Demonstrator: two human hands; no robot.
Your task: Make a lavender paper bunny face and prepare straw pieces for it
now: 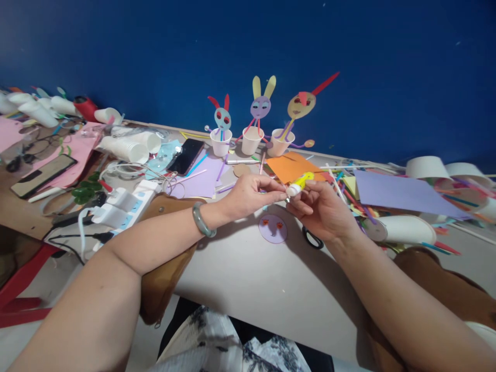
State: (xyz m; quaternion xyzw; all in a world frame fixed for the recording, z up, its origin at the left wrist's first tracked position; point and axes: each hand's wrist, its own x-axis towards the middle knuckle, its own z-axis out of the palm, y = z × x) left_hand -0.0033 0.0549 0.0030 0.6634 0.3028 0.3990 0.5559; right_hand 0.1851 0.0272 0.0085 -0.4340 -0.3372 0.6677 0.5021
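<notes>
Cup figures (253, 140): three, upright near table's (310, 294) back edge
Purple disc (273, 233): nearer front edge, features on, ears lacking
Right hand (327, 209): pinching yellow-white tube (300, 184)
Left hand (246, 196): at tube's tip, grip unclear

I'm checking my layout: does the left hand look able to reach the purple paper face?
Probably yes: the paper face lies uncovered nearby, though the left hand is busy at the white end of the yellow tube.

A solid deep blue wall (248, 46), an orange paper sheet (289, 165), and a purple paper disc (267, 235) with orange eyes.
</notes>
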